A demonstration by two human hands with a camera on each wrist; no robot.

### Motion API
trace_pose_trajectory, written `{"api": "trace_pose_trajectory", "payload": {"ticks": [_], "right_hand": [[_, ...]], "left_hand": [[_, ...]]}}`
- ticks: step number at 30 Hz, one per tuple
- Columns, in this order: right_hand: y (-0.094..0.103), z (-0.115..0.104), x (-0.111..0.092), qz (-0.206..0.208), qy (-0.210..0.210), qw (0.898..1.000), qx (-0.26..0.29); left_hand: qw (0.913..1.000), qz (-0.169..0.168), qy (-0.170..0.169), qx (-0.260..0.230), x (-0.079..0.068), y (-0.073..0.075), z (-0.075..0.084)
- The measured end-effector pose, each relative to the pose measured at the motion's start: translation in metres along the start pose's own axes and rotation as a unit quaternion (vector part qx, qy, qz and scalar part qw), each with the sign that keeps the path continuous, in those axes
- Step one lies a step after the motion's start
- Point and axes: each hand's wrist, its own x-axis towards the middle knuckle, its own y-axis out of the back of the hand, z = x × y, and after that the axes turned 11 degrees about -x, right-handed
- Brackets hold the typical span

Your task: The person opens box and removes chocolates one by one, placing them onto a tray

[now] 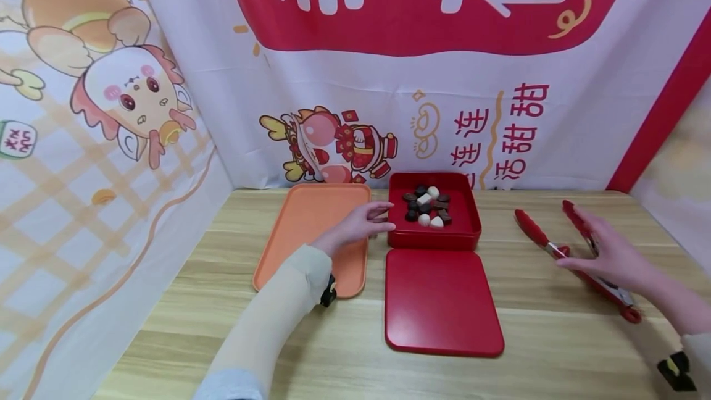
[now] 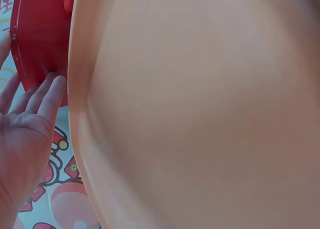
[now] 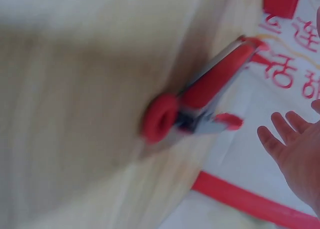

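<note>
A red box stands toward the back of the table and holds several dark and white chocolates. At its left side is my left hand, fingers extended against or very near the wall; in the left wrist view contact is hard to tell. Red-and-metal tongs lie spread on the table at the right. Over their handle hovers my right hand, thumb and fingers apart. The right wrist view shows the tongs apart from that hand, slightly blurred.
An orange tray lies left of the box, partly under my left forearm. In front of the box is a flat red lid. Printed cloth hangs behind the wooden table and along its sides.
</note>
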Motion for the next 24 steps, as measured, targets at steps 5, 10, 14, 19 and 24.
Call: {"api": "trace_pose_trajectory", "payload": {"ticks": [5, 10, 14, 19, 24], "right_hand": [[-0.003, 0.021, -0.006, -0.020, -0.035, 0.999, -0.007], [-0.006, 0.035, -0.012, -0.054, -0.054, 0.997, -0.025], [-0.011, 0.040, -0.015, -0.079, -0.076, 0.993, -0.039], [-0.019, 0.041, -0.017, -0.076, -0.097, 0.991, -0.042], [-0.025, 0.039, -0.020, -0.039, -0.092, 0.993, -0.064]], "left_hand": [[1.0000, 0.003, 0.001, 0.002, 0.000, 0.001, -0.001], [1.0000, 0.004, 0.001, -0.008, 0.000, 0.000, -0.001], [0.9999, 0.001, -0.001, -0.012, 0.001, 0.000, -0.001], [0.9999, 0.002, -0.003, -0.012, 0.002, 0.000, 0.000], [1.0000, 0.005, -0.001, -0.006, 0.002, -0.001, 0.000]]}}
